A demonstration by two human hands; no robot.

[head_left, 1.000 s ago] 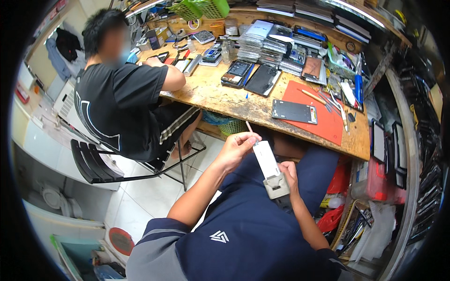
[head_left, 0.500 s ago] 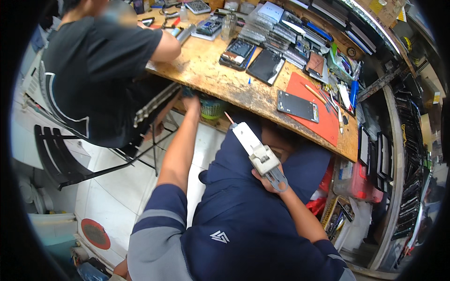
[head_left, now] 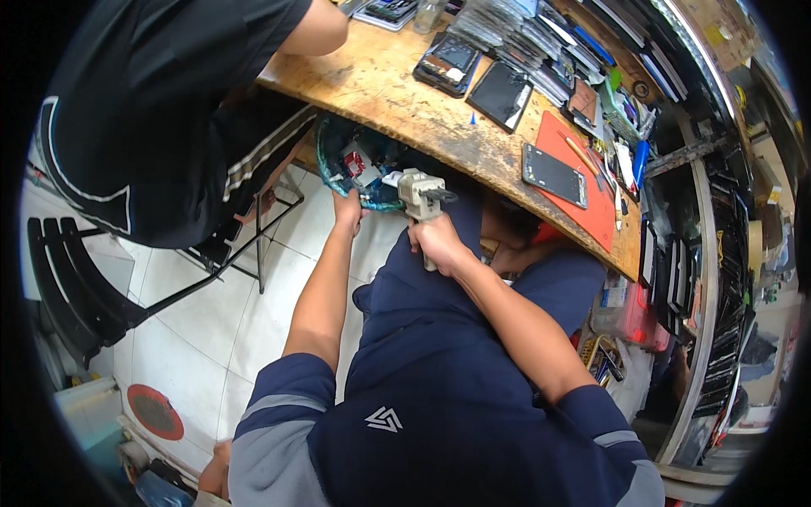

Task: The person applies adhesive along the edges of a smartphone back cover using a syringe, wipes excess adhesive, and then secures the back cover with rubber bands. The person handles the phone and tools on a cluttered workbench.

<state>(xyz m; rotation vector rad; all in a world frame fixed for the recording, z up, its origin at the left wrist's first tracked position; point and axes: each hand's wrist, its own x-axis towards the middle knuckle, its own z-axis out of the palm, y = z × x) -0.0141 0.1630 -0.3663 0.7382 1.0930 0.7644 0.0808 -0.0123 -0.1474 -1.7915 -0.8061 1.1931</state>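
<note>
Your left hand point(head_left: 349, 209) grips the near rim of the plastic-lined bin point(head_left: 384, 204), which sits below the front edge of the worktable point(head_left: 380, 93). Your right hand point(head_left: 440, 242) is wrapped around the handle of the pale grey gun-shaped tool point(head_left: 419, 191) — its white front end points over the bin's opening. Near the surface's front right corner, 1 dark phone point(head_left: 553, 175) lies partly on the orange mat point(head_left: 598, 215).
</note>
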